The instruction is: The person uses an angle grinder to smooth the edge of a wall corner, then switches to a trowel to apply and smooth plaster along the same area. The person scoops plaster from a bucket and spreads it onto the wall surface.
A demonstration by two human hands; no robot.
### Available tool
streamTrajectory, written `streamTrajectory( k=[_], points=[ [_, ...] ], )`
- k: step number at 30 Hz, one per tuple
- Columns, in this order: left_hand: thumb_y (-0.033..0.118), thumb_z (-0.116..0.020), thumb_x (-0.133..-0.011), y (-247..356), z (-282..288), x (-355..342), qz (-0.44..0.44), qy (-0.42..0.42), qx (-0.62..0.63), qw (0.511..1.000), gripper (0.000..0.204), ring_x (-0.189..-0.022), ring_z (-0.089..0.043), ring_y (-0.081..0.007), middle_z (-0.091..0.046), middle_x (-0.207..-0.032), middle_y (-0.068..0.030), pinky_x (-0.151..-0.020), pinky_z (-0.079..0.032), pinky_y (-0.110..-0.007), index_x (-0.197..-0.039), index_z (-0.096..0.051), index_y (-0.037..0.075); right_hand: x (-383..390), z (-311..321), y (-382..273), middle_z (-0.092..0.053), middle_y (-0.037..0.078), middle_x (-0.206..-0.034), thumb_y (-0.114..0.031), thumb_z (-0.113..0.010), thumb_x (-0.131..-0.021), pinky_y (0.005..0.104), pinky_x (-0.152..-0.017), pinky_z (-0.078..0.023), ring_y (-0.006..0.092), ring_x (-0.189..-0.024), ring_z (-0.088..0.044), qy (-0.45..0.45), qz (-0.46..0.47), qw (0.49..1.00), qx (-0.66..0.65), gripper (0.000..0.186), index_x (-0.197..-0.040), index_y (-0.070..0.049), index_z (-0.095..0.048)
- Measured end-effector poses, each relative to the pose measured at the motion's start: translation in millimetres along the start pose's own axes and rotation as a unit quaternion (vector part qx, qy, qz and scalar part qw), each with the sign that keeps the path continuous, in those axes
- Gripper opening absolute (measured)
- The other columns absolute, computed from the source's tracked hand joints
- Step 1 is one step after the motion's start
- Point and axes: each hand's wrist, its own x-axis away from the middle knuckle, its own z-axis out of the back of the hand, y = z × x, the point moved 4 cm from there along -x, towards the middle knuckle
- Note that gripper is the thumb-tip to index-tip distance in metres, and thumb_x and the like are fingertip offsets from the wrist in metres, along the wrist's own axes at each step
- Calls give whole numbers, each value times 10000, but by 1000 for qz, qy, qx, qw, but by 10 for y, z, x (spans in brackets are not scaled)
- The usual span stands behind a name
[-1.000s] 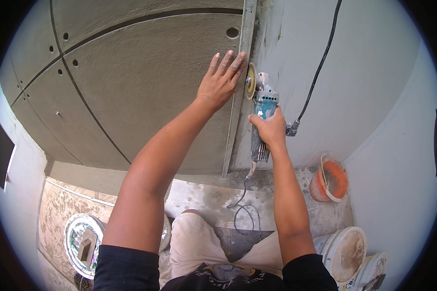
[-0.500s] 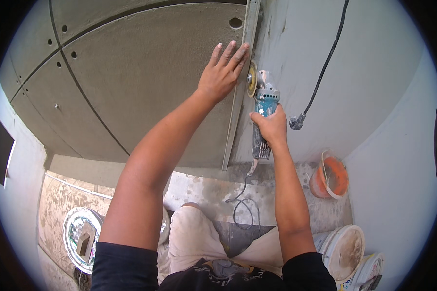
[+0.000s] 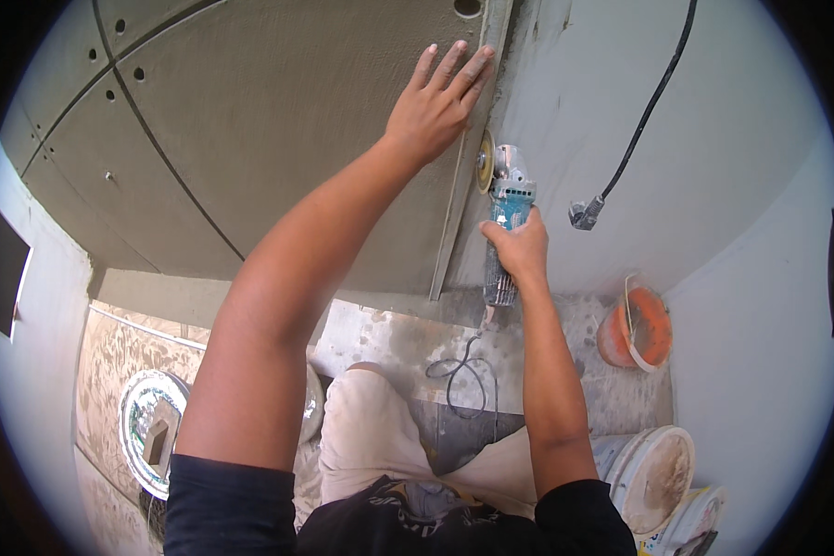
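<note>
My left hand (image 3: 431,111) lies with fingers stretched out on the grey grooved wall panel (image 3: 296,83), its fingertips on or beside the long straight strip (image 3: 448,250) along the panel's right edge. My right hand (image 3: 524,243) is wrapped round the body of a teal angle grinder (image 3: 508,201). The grinder's yellowish disc (image 3: 485,162) stands edge-on against or very near that strip, below my left hand; whether it touches is unclear. A power cord (image 3: 463,366) runs from the grinder's lower end down to loops near my knees.
A black cable with a plug (image 3: 586,213) hangs on the pale wall (image 3: 732,167). An orange bucket (image 3: 651,343) stands at the lower right, above white buckets (image 3: 653,482). A white bucket (image 3: 132,435) with a block-like tool on it stands at the lower left.
My left hand has slid up along the strip. The wall and buckets sit higher in the picture, while the grinder in my right hand sits slightly right. The hanging plug has swung right.
</note>
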Motion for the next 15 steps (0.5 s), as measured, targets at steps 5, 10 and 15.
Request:
streamTrajectory(
  k=[5,10,15],
  points=[
    [466,-810,-798,-1,-66,-17,5,10,-8,1000,1012,-1568,-230,-254,-164,-1729,17,-1297,-205,-503,-1631,-307,185,52,-70,177,-705,123,-891,-218,-839,-704,367,-723,-544,220,-765,-669,-8,-12,1000,6,470,-1042,14,-609],
    [488,-789,-816,19,-66,-24,6,-2,-27,1000,1000,-1571,-221,-252,-155,-1731,26,-1299,-194,-507,-1635,-294,198,97,-126,361,-704,123,-885,-213,-841,-697,369,-726,-544,218,-764,-669,-14,-24,1000,3,474,-1041,15,-608],
    [275,-670,-861,-45,1,-27,-34,80,44,995,787,-1526,-308,-370,-273,-1679,-162,-1245,-238,-564,-1551,-410,1,155,-166,453,-731,214,-943,-308,-831,-684,436,-826,-558,356,-865,-726,-37,-41,998,14,565,-1068,31,-595]
  ],
)
